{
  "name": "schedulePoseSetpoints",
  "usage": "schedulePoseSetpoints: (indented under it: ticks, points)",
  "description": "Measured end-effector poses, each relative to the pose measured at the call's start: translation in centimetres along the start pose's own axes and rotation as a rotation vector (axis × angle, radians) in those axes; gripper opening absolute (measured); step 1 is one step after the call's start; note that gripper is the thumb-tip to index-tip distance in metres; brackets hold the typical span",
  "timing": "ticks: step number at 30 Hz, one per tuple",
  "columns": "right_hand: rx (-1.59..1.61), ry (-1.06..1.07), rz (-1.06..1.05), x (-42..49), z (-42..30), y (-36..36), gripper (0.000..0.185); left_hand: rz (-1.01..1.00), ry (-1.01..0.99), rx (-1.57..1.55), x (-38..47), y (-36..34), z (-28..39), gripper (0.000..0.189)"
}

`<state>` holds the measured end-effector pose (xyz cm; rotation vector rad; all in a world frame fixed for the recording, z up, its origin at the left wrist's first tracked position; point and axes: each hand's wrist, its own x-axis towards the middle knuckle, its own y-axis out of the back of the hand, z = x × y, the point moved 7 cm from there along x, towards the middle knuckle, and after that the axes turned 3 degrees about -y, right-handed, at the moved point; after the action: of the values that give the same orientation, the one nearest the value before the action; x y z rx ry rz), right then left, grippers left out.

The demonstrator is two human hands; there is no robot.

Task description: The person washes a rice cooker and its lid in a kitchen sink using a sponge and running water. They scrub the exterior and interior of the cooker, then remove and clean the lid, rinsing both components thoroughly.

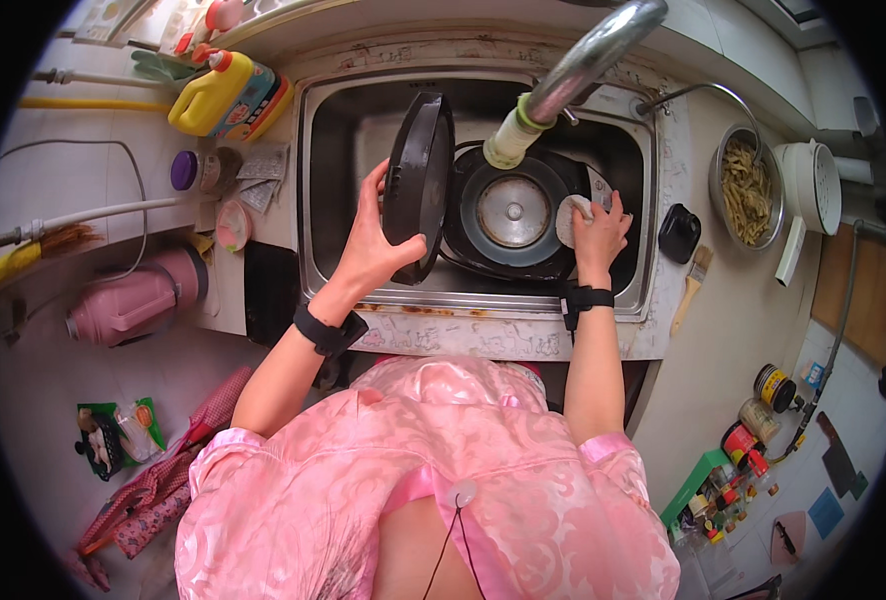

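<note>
My left hand [372, 244] grips a dark, shallow pan-like part [419, 187] by its near-left side and holds it tilted up on edge over the sink [480, 301]. Beside it in the basin lies a black appliance base [464, 217] with a grey ring around a round metal plate [515, 212]. My right hand [604, 232] holds a whitish scrubbing pad or cloth [569, 223] against the right side of this base. Part of a light panel [599, 186] shows just beyond those fingers. Both wrists wear black bands.
A chrome faucet [589, 67] with a pale wrapped spout overhangs the basin. On the right stand a steel bowl of pale strips [747, 187], a white strainer [810, 184], a black container [680, 232] and a brush [690, 285]. Left are a yellow jug [225, 94] and a pink thermos [143, 296].
</note>
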<state>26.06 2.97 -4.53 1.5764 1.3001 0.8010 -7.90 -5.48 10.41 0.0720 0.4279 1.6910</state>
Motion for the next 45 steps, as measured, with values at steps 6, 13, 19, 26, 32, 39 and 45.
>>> schedulePoseSetpoints:
  ticks: [6, 13, 19, 26, 32, 39, 45]
  points:
    - [-0.062, 0.012, 0.082, -0.7, 0.1, 2.6, 0.023, -0.039, -0.013, -0.09, 0.6, -0.8, -2.6, 0.096]
    - [-0.119, 0.071, 0.103, -1.0, -3.0, 4.3, 0.024, -0.042, 0.045, -0.224, -0.1, 1.6, -7.4, 0.092]
    - [-0.105, 0.089, 0.139, -1.8, -4.8, 5.1, 0.025, -0.039, 0.073, -0.293, 0.4, 3.1, -9.7, 0.097]
    - [-0.107, 0.255, 0.203, -2.9, -6.1, 5.6, 0.024, -0.063, 0.095, -0.298, 0.4, 3.2, -10.1, 0.099]
    - [0.294, 0.298, -0.159, -1.2, -11.6, -1.7, 0.018, -0.12, 0.07, -0.254, 0.4, 1.5, -8.1, 0.095]
    - [0.213, 0.176, -0.365, -2.8, -15.4, -13.1, 0.027, -0.073, 0.008, -0.177, 0.5, 0.9, -7.3, 0.094]
    - [-0.046, 0.473, -0.753, -11.2, -12.5, -11.9, 0.025, -0.05, -0.001, -0.16, 0.2, 0.9, -6.7, 0.094]
